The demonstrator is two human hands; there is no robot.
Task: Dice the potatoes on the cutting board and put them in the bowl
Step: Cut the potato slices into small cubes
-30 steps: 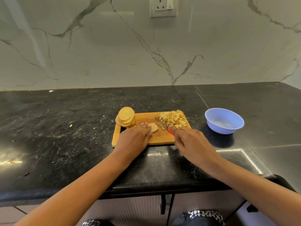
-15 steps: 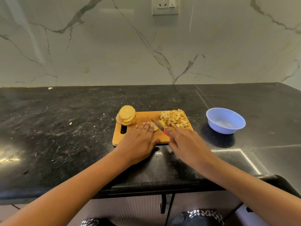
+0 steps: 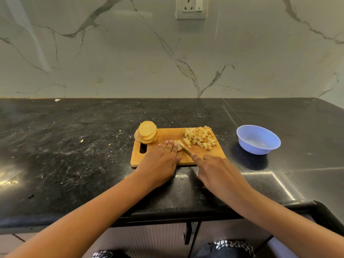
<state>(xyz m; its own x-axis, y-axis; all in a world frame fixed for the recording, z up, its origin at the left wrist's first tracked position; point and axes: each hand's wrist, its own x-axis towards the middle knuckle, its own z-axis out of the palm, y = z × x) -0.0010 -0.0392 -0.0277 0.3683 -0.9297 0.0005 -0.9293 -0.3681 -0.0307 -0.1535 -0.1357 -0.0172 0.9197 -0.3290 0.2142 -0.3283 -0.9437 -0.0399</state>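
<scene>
Black speckled stone desk in a kitchen, seen from head height: two bare forearms reach over its near edge toward a rectangular wooden cutting board. On the board's near left, the left hand lies palm down. Its fingers are straight and close together, pressing a pale yellow potato slice onto the wood.

At the board's near edge, right of centre, the right hand is curled round a small steel-bladed knife, forefinger stretched toward the blade; the handle is hidden inside the grip. The blade angles away and to the left, meeting the held slice just beside the left fingertips.

On the board's far right corner sits a heap of diced potato cubes. On its far left corner, just beyond the handle slot, leans a stack of round potato slices.

Right of the board and apart from it, a light blue plastic bowl stands on the desk. Beyond the board rises a white marble wall veined in grey, with a white wall socket high above.
</scene>
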